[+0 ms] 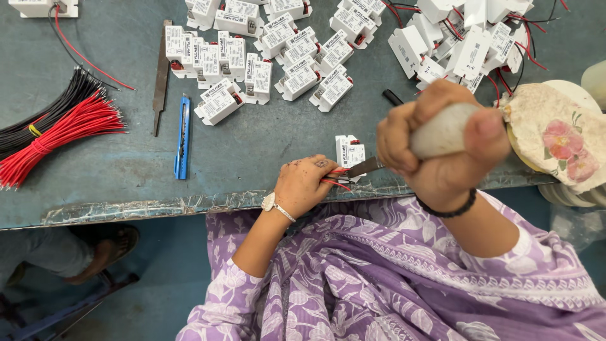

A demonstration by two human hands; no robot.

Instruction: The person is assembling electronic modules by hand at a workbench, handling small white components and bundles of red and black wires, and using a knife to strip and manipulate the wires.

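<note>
White module [350,153] sits at table [126,158] edge w/ red wires; our left hand [306,184] pinches them, right hand [442,148] fisted on tool handle [442,131]. Approx. mid-batch, we reckon: module pile [265,60] waits behind.

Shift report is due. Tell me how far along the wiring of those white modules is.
Done, apparently: wired modules piled at top right. In hand: left hand steadies one white module while right hand works a tool on it. Left, seemingly: loose unwired modules and bundled red and black wires.
</note>
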